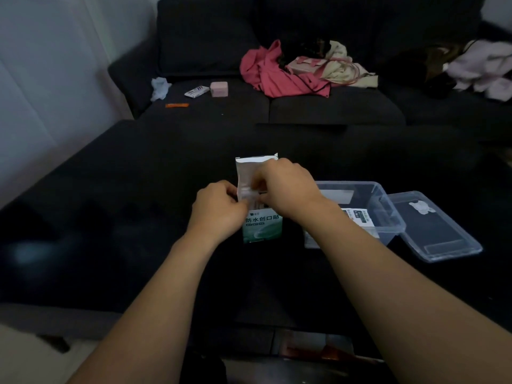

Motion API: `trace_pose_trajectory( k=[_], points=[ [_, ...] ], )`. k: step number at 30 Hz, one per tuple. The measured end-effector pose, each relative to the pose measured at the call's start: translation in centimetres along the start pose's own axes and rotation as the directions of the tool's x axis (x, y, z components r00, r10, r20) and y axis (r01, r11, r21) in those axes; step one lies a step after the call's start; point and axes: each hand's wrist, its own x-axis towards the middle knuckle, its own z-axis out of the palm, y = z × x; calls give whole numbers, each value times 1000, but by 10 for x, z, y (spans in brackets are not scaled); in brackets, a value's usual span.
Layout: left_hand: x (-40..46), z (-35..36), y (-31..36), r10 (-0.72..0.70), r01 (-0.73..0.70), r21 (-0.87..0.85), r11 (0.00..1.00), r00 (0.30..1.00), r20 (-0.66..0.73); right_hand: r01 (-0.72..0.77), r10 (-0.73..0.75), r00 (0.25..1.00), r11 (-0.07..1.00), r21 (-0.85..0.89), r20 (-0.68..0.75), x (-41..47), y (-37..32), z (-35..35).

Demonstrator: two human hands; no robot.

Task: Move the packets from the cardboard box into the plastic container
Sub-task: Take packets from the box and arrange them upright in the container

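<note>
- Both forearms reach forward over a dark surface; whether it is a desk or an ottoman is hard to make out in the dim light.
- The left hand grips the left side of the cardboard box, fingers curled round its edge, holding it upright.
- The right hand, close against the left, has its fingers curled at the box's open mouth, apparently pinching pale packets; how many cannot be told.
- The opened top flap stands just beyond the hands.
- To the right of the right hand sits the clear plastic container, open, with a few printed items already lying in it, partly hidden by the right forearm. Its lid lies further right.
- Judgement: the task is underway but unfinished; the box's remaining contents are hidden.
- Beyond the hands, a dark sofa holds crumpled clothes.
</note>
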Motion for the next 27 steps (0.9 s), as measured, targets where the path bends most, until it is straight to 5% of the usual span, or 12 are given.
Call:
trace_pose_trajectory(
  k=[12,27],
  points=[
    [3,1,-1,6,-5,-11,1000,998,68,47,-44,997,998,-50,59,-6,-5,-6],
    [-1,4,4,49,-45,87,995,998,-43,80,-78,997,978,-193,16,-9,-12,-27]
  ],
)
